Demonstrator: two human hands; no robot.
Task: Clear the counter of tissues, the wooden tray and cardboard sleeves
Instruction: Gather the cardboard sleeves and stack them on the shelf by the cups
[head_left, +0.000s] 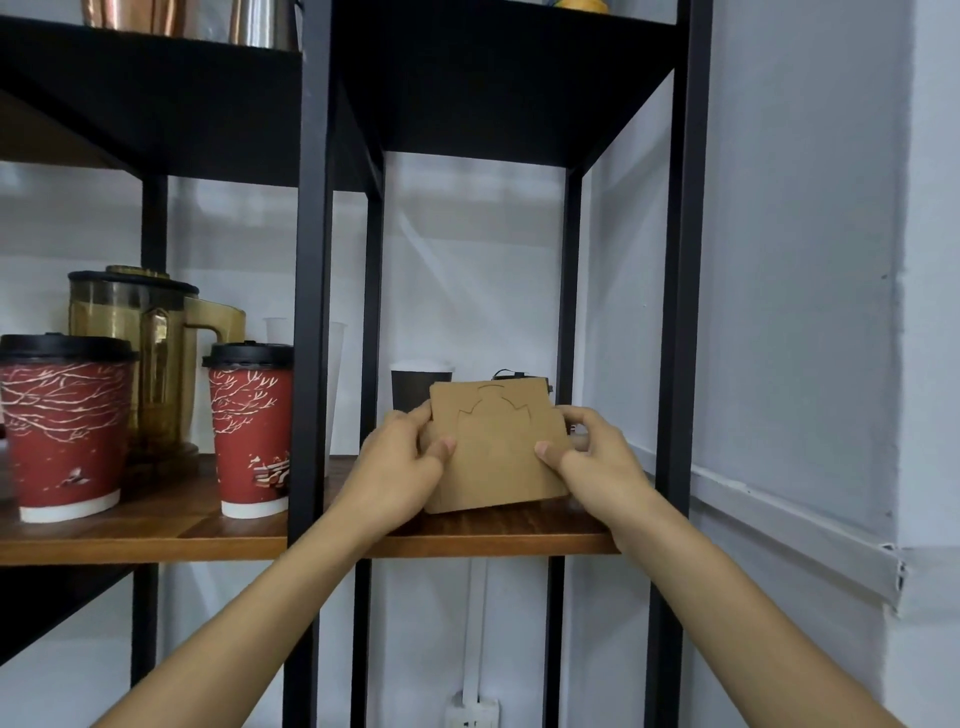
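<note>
A: Where are the sleeves (496, 447)?

B: Flat brown cardboard, standing nearly upright on the wooden shelf (509, 532) in the right bay of the black rack (311, 312). The lower edge touches or sits just above the board; I can't tell which.

A: And the hands?

B: Both grip it. The left hand (402, 457) clasps the left edge, thumb pressed on the front face. The right hand (589, 454) clasps the right edge the same way, thumb on the front, fingers wrapped behind.

A: How many sleeves?

B: It looks like a thin stack, but the count isn't clear. A cut outline shows on the front one.

A: Anything behind it?

B: A dark cup (413, 387) with a white rim, just behind the top left corner, and something small and black at the top right, too hidden to name.

A: The left bay?

B: Two red cups (62, 431) with black lids, and a gold jug (150, 338) behind them.
</note>
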